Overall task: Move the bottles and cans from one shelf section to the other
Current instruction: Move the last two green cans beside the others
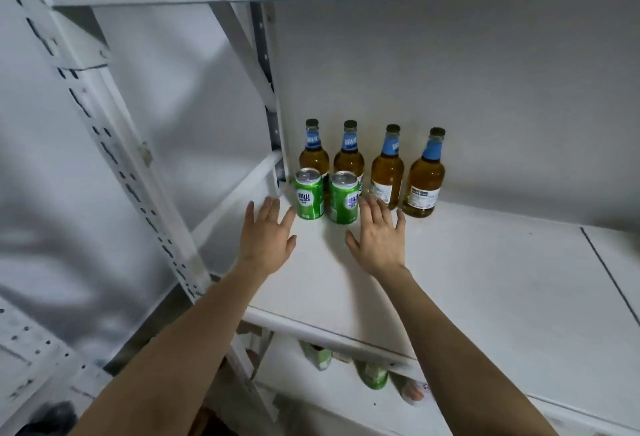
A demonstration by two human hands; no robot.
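A person's left hand (268, 233) and right hand (377, 235), fingers (266, 207) spread wide and holding nothing, flank two green cans (309, 195) standing upright at the left end of a white shelf (485, 280), with four amber bottles (388, 172) lined along the wall (485, 106) behind

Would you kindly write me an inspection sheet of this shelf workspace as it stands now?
Surface: white shelf board, seam towards the right.
Job's things: leftmost bottle to rightmost bottle, four amber ones upright along the back; left can and right can upright before them.
Clutter: green items on the lower shelf, partly hidden.
Grippers: left hand and right hand open, flanking the cans, holding nothing.
Cables: nothing seen.
Surroundings: white wall, perforated upright.
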